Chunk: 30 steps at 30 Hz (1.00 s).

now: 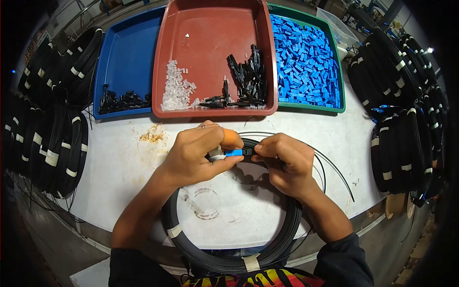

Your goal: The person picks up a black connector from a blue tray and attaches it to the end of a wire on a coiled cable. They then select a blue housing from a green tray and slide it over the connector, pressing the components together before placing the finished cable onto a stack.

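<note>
My left hand (193, 153), an orange cover on one finger, pinches a small blue connector housing (234, 153) between thumb and fingers. My right hand (289, 162) has its fingertips closed on a small black connector piece (247, 151). The two pieces meet end to end, and how far one sits inside the other cannot be made out. Below both hands lies a coil of black cable (292, 225), bound with pale tape. A loose black cable end (342, 179) curves out to the right.
A blue tray (131, 40) with black parts, a red tray (210, 28) with clear and black pieces, and a green tray (342, 91) full of blue housings stand at the back. Taped cable coils (60, 143) are stacked left, and more coils (401, 148) right.
</note>
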Tool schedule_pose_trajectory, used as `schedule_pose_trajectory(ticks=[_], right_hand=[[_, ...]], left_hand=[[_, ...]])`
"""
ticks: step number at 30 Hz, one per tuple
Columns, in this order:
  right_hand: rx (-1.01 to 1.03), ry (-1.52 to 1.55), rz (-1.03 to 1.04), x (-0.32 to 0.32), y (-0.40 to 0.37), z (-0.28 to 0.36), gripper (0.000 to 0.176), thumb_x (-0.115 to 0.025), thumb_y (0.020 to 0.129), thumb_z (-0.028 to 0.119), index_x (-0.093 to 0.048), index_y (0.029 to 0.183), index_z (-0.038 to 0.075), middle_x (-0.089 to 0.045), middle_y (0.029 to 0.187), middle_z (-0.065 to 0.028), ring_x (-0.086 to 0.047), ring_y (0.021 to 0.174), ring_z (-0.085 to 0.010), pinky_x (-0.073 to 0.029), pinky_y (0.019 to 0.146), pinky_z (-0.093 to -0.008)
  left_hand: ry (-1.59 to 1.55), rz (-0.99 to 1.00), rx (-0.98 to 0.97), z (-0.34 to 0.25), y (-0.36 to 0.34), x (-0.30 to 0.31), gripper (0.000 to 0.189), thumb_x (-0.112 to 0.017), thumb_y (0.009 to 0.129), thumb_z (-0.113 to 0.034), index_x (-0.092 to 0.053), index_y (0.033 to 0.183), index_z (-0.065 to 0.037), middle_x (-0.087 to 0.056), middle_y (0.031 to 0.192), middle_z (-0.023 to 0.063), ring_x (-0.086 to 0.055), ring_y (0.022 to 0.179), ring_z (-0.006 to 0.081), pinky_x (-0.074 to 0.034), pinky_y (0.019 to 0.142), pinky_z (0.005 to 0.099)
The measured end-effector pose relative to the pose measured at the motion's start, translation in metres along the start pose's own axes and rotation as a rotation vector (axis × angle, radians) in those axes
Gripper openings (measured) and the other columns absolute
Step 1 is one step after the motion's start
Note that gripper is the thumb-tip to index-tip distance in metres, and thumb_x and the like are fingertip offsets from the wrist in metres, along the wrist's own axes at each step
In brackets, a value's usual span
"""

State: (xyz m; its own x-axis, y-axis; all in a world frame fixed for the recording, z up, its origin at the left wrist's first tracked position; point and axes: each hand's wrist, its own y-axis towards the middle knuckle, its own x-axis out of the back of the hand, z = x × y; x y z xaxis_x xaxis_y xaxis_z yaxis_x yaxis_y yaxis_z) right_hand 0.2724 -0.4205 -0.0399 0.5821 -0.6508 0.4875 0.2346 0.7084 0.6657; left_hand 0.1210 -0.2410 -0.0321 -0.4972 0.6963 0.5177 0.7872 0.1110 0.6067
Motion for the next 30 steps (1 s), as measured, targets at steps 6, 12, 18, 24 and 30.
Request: schedule_pose_trajectory(ticks=[6,12,18,24,30], right_hand=[[-0.01,-0.018,0.013,-0.001,0.0,0.0,0.025,-0.08,0.071,-0.011,-0.067,0.09,-0.001,-0.07,0.085,-0.0117,-0.072,0.073,-0.0244,-0.057,0.062,-0.0325],[0.08,-0.095,-0.011,-0.003,0.003,0.001,0.027,-0.082,0.072,-0.008,-0.068,0.095,-0.001,-0.07,0.085,-0.012,-0.07,0.07,-0.0244,-0.055,0.06,-0.0335],[0.186,-0.208,-0.006,-0.001,0.001,0.006,0.03,-0.078,0.07,-0.01,-0.069,0.097,-0.002,-0.07,0.085,-0.0121,-0.068,0.068,-0.0256,-0.054,0.057,-0.0346],[0.058,-0.114,0.127,0.001,0.0,0.006,0.03,-0.074,0.07,-0.011,-0.068,0.098,-0.003,-0.069,0.085,-0.012,-0.068,0.068,-0.0278,-0.054,0.058,-0.0361],[0.019,-0.079,0.096,-0.001,0.003,0.008,0.03,-0.075,0.07,-0.009,-0.068,0.099,-0.002,-0.07,0.086,-0.0124,-0.07,0.072,-0.0286,-0.056,0.059,-0.0367]], left_hand=[[0.083,0.016,-0.136,-0.001,0.003,-0.003,0.025,-0.086,0.075,-0.001,-0.074,0.097,-0.001,-0.076,0.092,0.0096,-0.074,0.081,0.0225,-0.056,0.076,0.0329],[0.08,-0.035,-0.204,0.004,-0.003,-0.01,0.018,-0.083,0.077,0.002,-0.075,0.092,-0.001,-0.078,0.091,0.011,-0.073,0.074,0.0222,-0.057,0.067,0.0317],[0.05,-0.043,-0.213,0.006,-0.006,-0.01,0.011,-0.082,0.079,0.0,-0.075,0.087,-0.002,-0.077,0.089,0.0085,-0.07,0.069,0.0191,-0.055,0.062,0.0301],[0.08,0.009,-0.337,0.002,-0.001,-0.007,0.016,-0.085,0.076,0.004,-0.075,0.088,0.002,-0.077,0.085,0.0145,-0.07,0.065,0.0209,-0.053,0.058,0.03],[0.077,0.004,-0.278,0.005,-0.004,-0.005,0.017,-0.085,0.075,0.005,-0.075,0.088,0.002,-0.077,0.084,0.0145,-0.069,0.064,0.0215,-0.053,0.059,0.0303]])
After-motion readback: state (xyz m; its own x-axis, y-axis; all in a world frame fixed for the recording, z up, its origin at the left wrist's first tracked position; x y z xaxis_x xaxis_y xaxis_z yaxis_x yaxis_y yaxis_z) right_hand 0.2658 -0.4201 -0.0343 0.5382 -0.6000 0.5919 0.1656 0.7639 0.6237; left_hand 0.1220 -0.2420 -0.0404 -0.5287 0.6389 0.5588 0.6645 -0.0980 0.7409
